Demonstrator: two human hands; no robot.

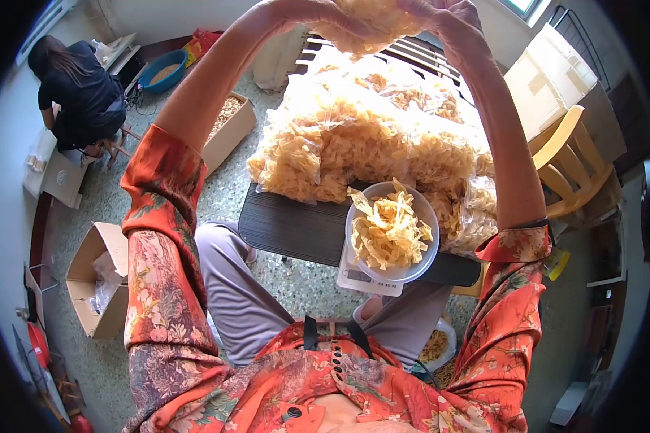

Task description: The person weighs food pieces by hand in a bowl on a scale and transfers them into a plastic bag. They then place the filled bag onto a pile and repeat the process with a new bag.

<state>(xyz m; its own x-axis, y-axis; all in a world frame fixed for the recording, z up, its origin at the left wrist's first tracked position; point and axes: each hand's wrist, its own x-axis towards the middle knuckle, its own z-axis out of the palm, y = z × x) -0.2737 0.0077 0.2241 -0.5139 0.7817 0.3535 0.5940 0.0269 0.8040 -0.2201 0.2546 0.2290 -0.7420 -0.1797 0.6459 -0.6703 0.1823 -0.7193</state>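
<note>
The left hand [334, 17] and right hand [455, 16] grasp opposite sides of a bag of pale flakes [375, 30], high beyond the piled bags [365, 144]; fingertips are partly cropped; gentle, even support should best spare the brittle-looking contents.

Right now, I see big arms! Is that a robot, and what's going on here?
No robot: just someone's bare left hand and right hand. The one picture comes from a camera on their head, looking forward and down. At the top, both hands hold what looks like a bag, partly cut off by the picture's edge. On the dark table stands a scale, with a bowl of yellowish strips on top. Behind it lie piled clear bags of similar strips.
</note>
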